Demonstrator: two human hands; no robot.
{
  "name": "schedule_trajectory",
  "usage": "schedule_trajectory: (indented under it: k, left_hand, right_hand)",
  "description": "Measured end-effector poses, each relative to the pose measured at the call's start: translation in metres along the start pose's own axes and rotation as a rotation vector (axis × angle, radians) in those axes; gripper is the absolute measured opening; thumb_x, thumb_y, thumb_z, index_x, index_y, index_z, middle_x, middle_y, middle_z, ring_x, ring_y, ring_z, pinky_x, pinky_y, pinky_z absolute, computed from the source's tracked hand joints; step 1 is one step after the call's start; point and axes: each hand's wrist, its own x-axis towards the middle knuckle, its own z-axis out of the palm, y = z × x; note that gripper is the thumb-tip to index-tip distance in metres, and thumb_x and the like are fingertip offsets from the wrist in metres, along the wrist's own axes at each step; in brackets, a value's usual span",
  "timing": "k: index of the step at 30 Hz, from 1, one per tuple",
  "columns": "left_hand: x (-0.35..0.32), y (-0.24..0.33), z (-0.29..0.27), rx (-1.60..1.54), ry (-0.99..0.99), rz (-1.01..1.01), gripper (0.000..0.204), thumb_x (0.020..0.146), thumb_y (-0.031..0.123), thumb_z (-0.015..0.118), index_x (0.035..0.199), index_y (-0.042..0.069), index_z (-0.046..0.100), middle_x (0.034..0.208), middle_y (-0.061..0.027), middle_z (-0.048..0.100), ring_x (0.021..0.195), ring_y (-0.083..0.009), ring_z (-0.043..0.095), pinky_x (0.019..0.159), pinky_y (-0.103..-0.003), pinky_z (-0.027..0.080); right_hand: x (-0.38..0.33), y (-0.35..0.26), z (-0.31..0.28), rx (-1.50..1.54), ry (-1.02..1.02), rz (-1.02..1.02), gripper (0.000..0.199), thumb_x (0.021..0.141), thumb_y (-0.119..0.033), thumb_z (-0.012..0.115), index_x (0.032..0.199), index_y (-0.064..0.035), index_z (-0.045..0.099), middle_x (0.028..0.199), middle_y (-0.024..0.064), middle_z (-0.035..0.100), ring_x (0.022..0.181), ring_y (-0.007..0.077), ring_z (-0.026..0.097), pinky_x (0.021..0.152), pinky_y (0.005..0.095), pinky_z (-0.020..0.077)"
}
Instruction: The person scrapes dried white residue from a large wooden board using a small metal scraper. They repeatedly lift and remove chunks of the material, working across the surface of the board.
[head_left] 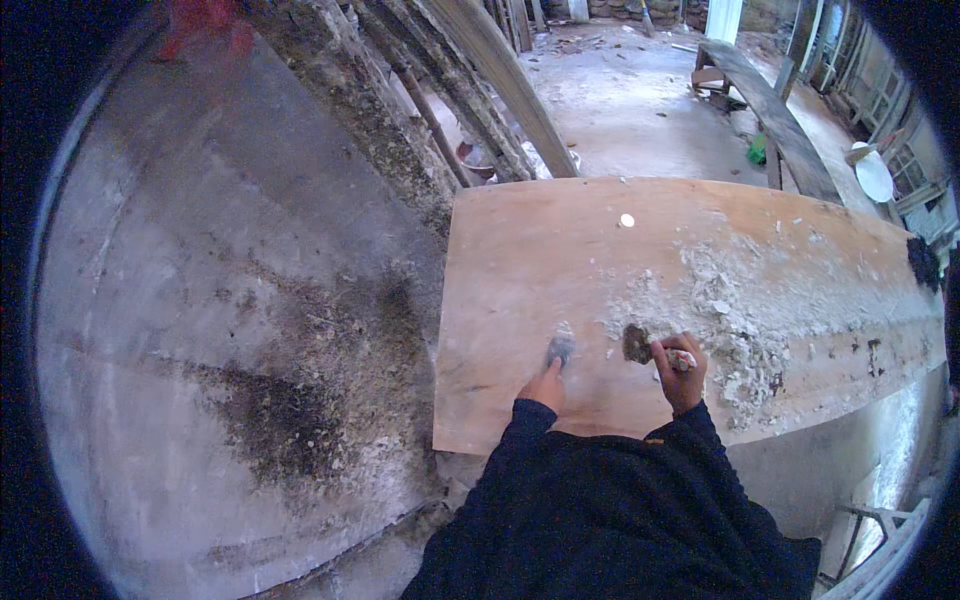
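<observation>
A broad wooden board (510, 260) lies in front of me, with whitish flakes and crumbs (735, 320) spread over its middle and right. My left hand (543, 388) is closed on a small dark grey piece (561, 347) against the board; its kind is unclear. To the right, my right hand (684, 380) grips a short tool with a flat brown head (636, 343) and a whitish, red-marked handle (682, 359). That head points left, at the edge of the flakes. A round white disc (627, 220) sits near the board's far edge.
A grey, dark-stained surface (150, 300) fills the left side. Rough timbers (500, 80) lean beyond the board's far left corner. A long narrow bench (775, 115) stands at the far right, near a white oval thing (873, 175). Something black (922, 263) touches the board's right end.
</observation>
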Motion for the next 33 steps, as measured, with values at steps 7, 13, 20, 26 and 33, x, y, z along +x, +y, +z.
schedule_trajectory:
  k: [7, 13, 20, 26, 33]
  left_hand:
    - [0.001, 0.014, -0.001, -0.011, -0.011, -0.07, 0.046, 0.083, 0.023, 0.039, 0.129, 0.02, 0.037, 0.085, -0.0254, 0.059, 0.081, -0.0407, 0.057, 0.072, -0.049, 0.045]
    - [0.036, 0.024, -0.021, 0.008, 0.068, 0.066, 0.045, 0.084, 0.025, 0.038, 0.128, 0.013, 0.037, 0.083, -0.0259, 0.058, 0.077, -0.0402, 0.057, 0.068, -0.05, 0.044]
    - [-0.011, 0.017, -0.027, 0.067, -0.131, 0.002, 0.047, 0.083, 0.024, 0.039, 0.129, 0.012, 0.036, 0.089, -0.0255, 0.058, 0.082, -0.0399, 0.057, 0.072, -0.049, 0.044]
    - [0.013, 0.018, -0.031, 0.027, -0.052, 0.028, 0.044, 0.082, 0.023, 0.039, 0.125, 0.012, 0.042, 0.09, -0.0257, 0.058, 0.083, -0.0403, 0.056, 0.074, -0.049, 0.044]
    - [-0.02, 0.009, -0.014, 0.001, -0.09, 0.025, 0.044, 0.082, 0.024, 0.04, 0.125, 0.015, 0.041, 0.087, -0.0268, 0.058, 0.08, -0.0414, 0.057, 0.074, -0.049, 0.044]
  right_hand:
    - [0.002, -0.011, -0.003, 0.026, -0.024, 0.016, 0.012, 0.073, -0.009, 0.065, 0.068, -0.0042, 0.055, 0.064, 0.0102, 0.052, 0.06, 0.0263, 0.053, 0.055, 0.0322, 0.0413]
    - [0.002, -0.016, -0.006, -0.023, -0.041, -0.085, 0.012, 0.073, -0.009, 0.066, 0.067, -0.0044, 0.056, 0.065, 0.0094, 0.054, 0.06, 0.0255, 0.055, 0.053, 0.0317, 0.0416]
    - [-0.001, -0.007, -0.013, 0.014, -0.036, 0.022, 0.012, 0.074, -0.009, 0.066, 0.068, -0.0044, 0.057, 0.064, 0.01, 0.054, 0.059, 0.0245, 0.055, 0.053, 0.0309, 0.0421]
    - [0.002, -0.016, -0.005, -0.013, -0.045, -0.019, 0.013, 0.073, -0.012, 0.067, 0.069, -0.0048, 0.057, 0.064, 0.0101, 0.054, 0.058, 0.0254, 0.055, 0.051, 0.0323, 0.042]
    - [-0.004, -0.019, -0.006, 0.025, -0.097, -0.006, 0.013, 0.073, -0.013, 0.067, 0.069, -0.0054, 0.057, 0.064, 0.0092, 0.054, 0.057, 0.0248, 0.055, 0.05, 0.032, 0.0418]
